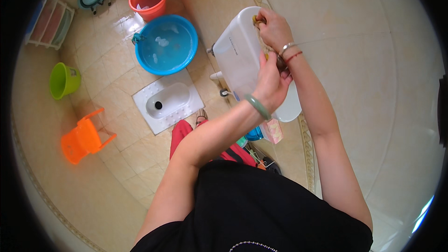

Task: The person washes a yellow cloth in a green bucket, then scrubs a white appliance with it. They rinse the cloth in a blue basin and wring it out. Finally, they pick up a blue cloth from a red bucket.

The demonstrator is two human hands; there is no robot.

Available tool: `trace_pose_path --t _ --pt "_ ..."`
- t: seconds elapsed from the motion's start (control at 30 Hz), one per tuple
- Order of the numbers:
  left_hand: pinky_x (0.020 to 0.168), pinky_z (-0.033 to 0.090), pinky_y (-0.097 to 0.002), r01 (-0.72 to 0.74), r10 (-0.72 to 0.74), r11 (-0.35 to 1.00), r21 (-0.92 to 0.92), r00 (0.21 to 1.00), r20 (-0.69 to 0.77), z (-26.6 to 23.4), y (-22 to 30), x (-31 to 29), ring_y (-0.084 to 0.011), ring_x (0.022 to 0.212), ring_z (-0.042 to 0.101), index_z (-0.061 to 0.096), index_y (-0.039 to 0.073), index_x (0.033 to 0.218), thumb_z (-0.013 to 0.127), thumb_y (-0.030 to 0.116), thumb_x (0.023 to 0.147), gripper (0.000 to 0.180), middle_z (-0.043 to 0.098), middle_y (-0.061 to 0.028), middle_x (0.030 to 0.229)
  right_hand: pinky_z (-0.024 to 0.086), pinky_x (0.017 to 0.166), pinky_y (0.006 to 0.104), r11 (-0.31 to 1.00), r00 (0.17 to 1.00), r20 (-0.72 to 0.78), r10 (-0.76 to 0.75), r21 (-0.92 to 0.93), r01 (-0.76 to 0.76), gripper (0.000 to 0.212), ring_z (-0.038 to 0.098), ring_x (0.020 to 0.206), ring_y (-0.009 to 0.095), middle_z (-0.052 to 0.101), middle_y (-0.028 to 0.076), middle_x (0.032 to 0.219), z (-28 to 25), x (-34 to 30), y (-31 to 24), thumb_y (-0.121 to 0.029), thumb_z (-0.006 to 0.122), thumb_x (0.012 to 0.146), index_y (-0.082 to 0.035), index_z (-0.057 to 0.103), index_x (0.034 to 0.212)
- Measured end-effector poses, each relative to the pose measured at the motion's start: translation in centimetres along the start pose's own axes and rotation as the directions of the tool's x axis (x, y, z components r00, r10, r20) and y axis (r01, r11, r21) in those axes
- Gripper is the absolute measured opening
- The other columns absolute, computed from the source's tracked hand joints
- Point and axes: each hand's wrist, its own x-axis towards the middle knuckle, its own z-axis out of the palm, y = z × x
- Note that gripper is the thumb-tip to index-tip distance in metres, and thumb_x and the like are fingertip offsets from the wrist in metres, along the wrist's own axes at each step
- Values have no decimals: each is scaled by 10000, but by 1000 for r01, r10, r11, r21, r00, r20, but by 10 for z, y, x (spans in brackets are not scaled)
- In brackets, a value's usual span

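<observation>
Both my arms reach to the right, over a white toilet cistern (pixel 242 51) fixed to the wall. A twisted tan and yellow strip (pixel 262 41), perhaps cloth or cord, stretches along the cistern's wall-side edge; its exact kind is unclear. My right hand (pixel 277 30) is closed on its far end, with a yellowish bit poking out at the fingers. Nearer to me, my left hand (pixel 272 81) is closed round the other part, where a dark brown piece (pixel 281 63) shows beside the right wrist. The palms hide much of the strip.
A white squat toilet (pixel 191 105) is set in the tiled floor below. Beyond it stand a blue basin (pixel 170 67) of sudsy water and a red bucket (pixel 151 11). Leftward are a green bucket (pixel 72 81), an orange chair (pixel 81 142) and a white rack (pixel 56 25).
</observation>
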Motion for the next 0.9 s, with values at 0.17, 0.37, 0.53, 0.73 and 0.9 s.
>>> trace_pose_path --t 0.17,0.37,0.53,0.73,0.9 --pt "887 475 -409 62 -64 998 -23 996 -66 -17 -22 -32 -215 990 545 280 197 1308 332 269 1021 301 490 -75 1188 484 695 403 999 994 112 -15 34 12 68 588 818 336 613 123 868 -8 -42 -11 -55 520 790 -44 569 836" --pt "918 470 -406 30 -30 1000 -1 997 -67 -14 -25 -24 -218 987 543 257 195 1333 359 268 1014 343 497 -84 1162 484 708 415 998 997 50 -59 22 58 90 593 816 336 618 132 878 -6 -36 -6 -56 513 787 -42 575 851" --pt "897 474 -411 -24 23 999 -27 998 -62 -4 -2 0 -220 968 539 352 161 1216 369 229 1007 220 510 -88 1116 484 715 421 999 998 36 -42 10 42 104 592 825 342 622 117 901 0 2 -10 -73 507 796 -58 578 870" --pt "924 469 -426 120 -127 991 -67 983 -130 -25 -23 -56 -243 1038 542 316 186 1283 345 232 1013 275 494 -90 1204 482 683 367 989 994 99 -43 142 29 61 597 772 321 600 142 835 -4 -77 -20 -29 527 790 -16 543 847" --pt "884 492 -397 -48 46 996 -74 998 -35 -8 3 7 -229 962 544 368 159 1215 387 230 1003 224 521 -86 1102 483 720 424 994 995 6 -97 48 96 94 591 835 356 612 142 911 8 6 -5 -61 505 792 -38 558 867"
